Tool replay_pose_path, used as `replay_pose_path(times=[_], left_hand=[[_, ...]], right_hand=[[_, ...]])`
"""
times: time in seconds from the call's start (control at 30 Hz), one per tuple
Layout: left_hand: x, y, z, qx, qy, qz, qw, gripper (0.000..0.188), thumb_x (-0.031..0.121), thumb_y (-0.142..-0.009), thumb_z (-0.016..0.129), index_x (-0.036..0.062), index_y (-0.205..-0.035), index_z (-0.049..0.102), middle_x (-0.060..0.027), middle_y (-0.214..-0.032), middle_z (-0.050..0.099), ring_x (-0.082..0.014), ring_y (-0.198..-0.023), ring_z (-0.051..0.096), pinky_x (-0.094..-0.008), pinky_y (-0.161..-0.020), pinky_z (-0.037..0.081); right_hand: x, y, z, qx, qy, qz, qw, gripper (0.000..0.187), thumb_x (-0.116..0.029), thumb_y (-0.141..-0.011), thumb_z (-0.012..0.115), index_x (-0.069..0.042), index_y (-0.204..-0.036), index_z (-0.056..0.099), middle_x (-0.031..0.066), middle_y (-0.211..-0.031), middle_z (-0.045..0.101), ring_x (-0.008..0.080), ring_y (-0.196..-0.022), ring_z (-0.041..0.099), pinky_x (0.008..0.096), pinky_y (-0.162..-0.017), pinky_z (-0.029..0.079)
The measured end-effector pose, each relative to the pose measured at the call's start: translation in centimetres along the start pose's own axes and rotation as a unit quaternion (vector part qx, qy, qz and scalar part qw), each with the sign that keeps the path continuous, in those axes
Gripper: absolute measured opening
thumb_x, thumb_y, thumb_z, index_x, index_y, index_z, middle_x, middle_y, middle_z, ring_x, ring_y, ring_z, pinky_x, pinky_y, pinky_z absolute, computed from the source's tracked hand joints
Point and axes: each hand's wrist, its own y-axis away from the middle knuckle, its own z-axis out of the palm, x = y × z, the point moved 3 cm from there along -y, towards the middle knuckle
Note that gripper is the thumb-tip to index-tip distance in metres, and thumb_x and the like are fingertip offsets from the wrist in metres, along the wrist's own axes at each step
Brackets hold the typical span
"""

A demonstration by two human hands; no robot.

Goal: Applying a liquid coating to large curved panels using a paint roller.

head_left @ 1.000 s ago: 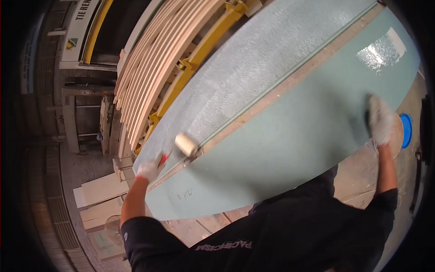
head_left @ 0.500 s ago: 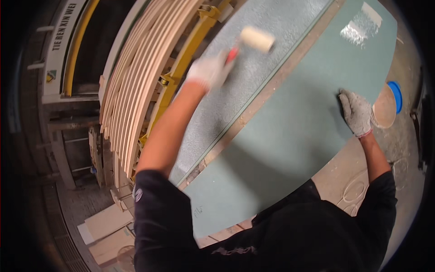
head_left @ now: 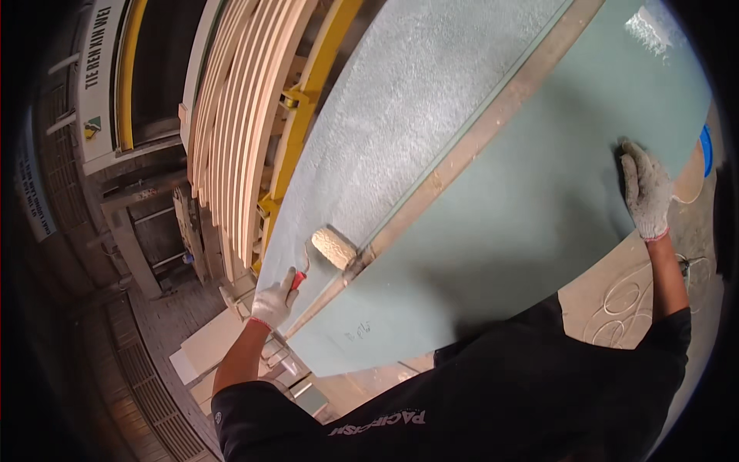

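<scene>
My left hand (head_left: 272,303), in a pale work glove, is closed round the red handle (head_left: 299,279) of a paint roller. The roller's cream sleeve (head_left: 334,248) lies on the near end of a long grey-green board (head_left: 400,108), whose surface has a wet, textured coat. Beside it runs a second green board (head_left: 493,223), mostly smooth, with a white patch of coating (head_left: 649,32) at its far end. On this board's right edge my gloved right hand (head_left: 647,189) rests open, fingers stretched forward and no tool in it.
Stacked curved wooden strips (head_left: 239,131) and a yellow metal frame (head_left: 312,92) stand at the left. A blue-rimmed bucket (head_left: 702,154) is partly hidden beyond my right hand. Looped cord (head_left: 616,304) lies on the floor at right. Flat panels (head_left: 219,343) lie at lower left.
My left hand has drawn the roller from the middle of the coated board back to its near end. My right hand stays on the green board's edge while the view has shifted.
</scene>
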Motion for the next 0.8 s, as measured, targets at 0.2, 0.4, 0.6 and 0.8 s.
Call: replay_pose_path(times=[0.2,0.4,0.6,0.8], left_hand=[[15.7,-14.9,-15.1,0.211,0.049,0.143,0.966,0.059,0.035,-0.102,0.056,0.0120,-0.153,0.037,-0.0206,-0.075,0.068,-0.0384,-0.067,0.069,-0.0498,-0.058,0.054],[29.2,-26.7,-34.6,0.332,0.070,0.270,0.901,0.042,0.039,-0.105,0.046,0.0145,-0.139,0.045,-0.0241,-0.088,0.071,-0.0438,-0.082,0.069,-0.0565,-0.074,0.054],[12.3,-15.1,-11.0,0.183,0.057,0.142,0.971,0.058,0.031,-0.100,0.062,0.0166,-0.151,0.040,-0.0174,-0.083,0.070,-0.0381,-0.071,0.070,-0.0475,-0.060,0.056],[-5.4,3.4,6.3,-0.010,0.035,-0.034,0.999,0.068,0.034,-0.098,0.062,0.0165,-0.158,0.037,-0.0228,-0.096,0.071,-0.0435,-0.083,0.070,-0.0524,-0.072,0.056]], right_hand=[[-0.4,1.0,0.3,-0.003,0.011,-0.033,0.999,0.025,-0.017,-0.101,0.061,-0.005,-0.121,0.067,0.0164,-0.110,0.070,0.0372,-0.099,0.067,0.0428,-0.086,0.052],[-0.9,-0.3,0.7,0.020,0.003,-0.032,0.999,0.024,-0.016,-0.102,0.059,-0.004,-0.122,0.068,0.0153,-0.113,0.071,0.0360,-0.100,0.067,0.0417,-0.088,0.052],[0.3,-0.2,1.5,0.009,0.051,-0.006,0.999,0.026,-0.019,-0.104,0.057,-0.007,-0.123,0.069,0.0138,-0.115,0.072,0.0345,-0.100,0.068,0.0416,-0.088,0.052],[0.2,0.2,1.2,0.024,0.026,0.001,0.999,0.026,-0.019,-0.104,0.057,-0.006,-0.125,0.068,0.0138,-0.114,0.072,0.0343,-0.099,0.068,0.0418,-0.088,0.052]])
